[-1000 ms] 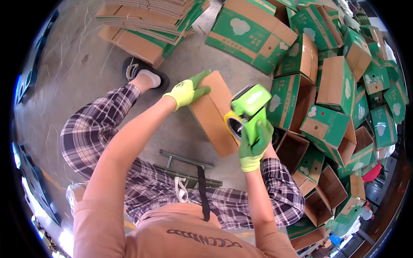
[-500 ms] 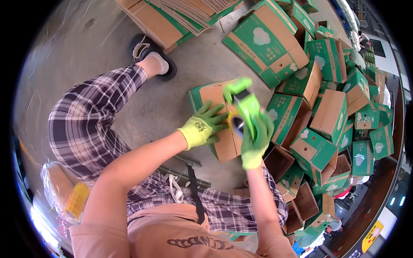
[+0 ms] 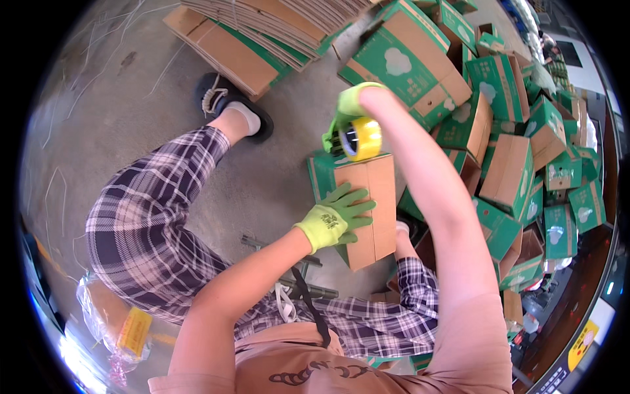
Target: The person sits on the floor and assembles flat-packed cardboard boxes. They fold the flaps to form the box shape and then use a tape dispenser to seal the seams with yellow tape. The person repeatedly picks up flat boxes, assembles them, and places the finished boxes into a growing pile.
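Note:
A green-and-brown cardboard box [image 3: 382,180] stands between my legs, its brown flaps meeting along a seam. My left hand [image 3: 339,218], in a yellow-green glove, lies on the flaps with fingers spread, beside the seam. My right hand [image 3: 352,105], gloved alike, grips a green tape dispenser [image 3: 331,140] at the box's far edge. A roll of yellow tape [image 3: 367,139] is mounted on it. The dispenser hides some of the right fingers; whether tape touches the box I cannot tell.
Flattened cartons [image 3: 230,49] are stacked ahead of my left shoe [image 3: 233,108]. A heap of folded-up green boxes [image 3: 505,164] fills the right side. Beside my left leg lie plastic-wrapped rolls [image 3: 134,331]. A metal frame [image 3: 305,289] shows under me.
My right hand has carried the tape dispenser from over the box to its far edge, the arm reaching farther forward. My left hand stays on the flaps.

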Demonstrator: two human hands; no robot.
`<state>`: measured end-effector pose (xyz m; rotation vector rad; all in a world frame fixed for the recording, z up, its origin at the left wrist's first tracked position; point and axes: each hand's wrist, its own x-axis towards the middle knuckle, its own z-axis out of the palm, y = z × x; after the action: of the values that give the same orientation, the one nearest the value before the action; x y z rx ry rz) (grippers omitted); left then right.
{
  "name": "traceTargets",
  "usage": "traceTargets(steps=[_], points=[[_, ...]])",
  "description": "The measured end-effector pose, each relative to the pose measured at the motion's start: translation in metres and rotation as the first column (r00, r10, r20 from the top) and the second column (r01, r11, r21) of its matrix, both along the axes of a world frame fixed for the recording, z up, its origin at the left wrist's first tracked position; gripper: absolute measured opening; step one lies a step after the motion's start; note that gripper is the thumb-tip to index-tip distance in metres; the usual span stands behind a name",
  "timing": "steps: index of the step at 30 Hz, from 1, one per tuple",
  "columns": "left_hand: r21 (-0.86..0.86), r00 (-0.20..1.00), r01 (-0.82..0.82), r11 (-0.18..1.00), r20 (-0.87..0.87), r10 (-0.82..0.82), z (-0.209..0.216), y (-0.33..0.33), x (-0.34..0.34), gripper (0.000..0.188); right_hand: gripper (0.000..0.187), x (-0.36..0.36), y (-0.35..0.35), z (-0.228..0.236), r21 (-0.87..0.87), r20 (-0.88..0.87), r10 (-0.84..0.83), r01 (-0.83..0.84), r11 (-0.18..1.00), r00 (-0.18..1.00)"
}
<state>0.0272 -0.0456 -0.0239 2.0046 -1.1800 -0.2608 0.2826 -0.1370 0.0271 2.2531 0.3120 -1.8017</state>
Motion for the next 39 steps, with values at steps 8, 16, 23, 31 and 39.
traceTargets(steps=[8,16,23,31,39], points=[[0.086,0.974,0.151,0.985,0.155,-0.163,0.030,-0.032,-0.007,0.055,0.038,-0.051,-0.067,0.112,-0.018,0.326,-0.124,0.137,0.990,0.937],[0.093,0.984,-0.020,0.995,0.177,0.003,0.014,-0.034,0.029,0.053,0.027,-0.178,-0.109,0.105,0.301,0.789,-0.274,0.044,0.953,0.550],[-0.037,0.953,-0.210,0.977,0.216,0.213,-0.004,-0.028,0.026,0.057,0.037,-0.460,-0.106,0.089,0.551,0.803,-0.570,0.151,0.821,0.175],[0.490,0.985,0.064,0.869,0.106,-0.133,0.059,-0.072,0.075,0.043,0.017,-0.429,-0.150,-0.080,0.395,0.750,-0.570,0.465,0.792,0.335],[0.529,0.941,-0.242,0.814,-0.078,0.330,0.050,-0.018,0.136,0.094,0.016,-0.371,-0.184,-0.039,0.421,0.797,-0.531,0.365,0.830,0.288]])
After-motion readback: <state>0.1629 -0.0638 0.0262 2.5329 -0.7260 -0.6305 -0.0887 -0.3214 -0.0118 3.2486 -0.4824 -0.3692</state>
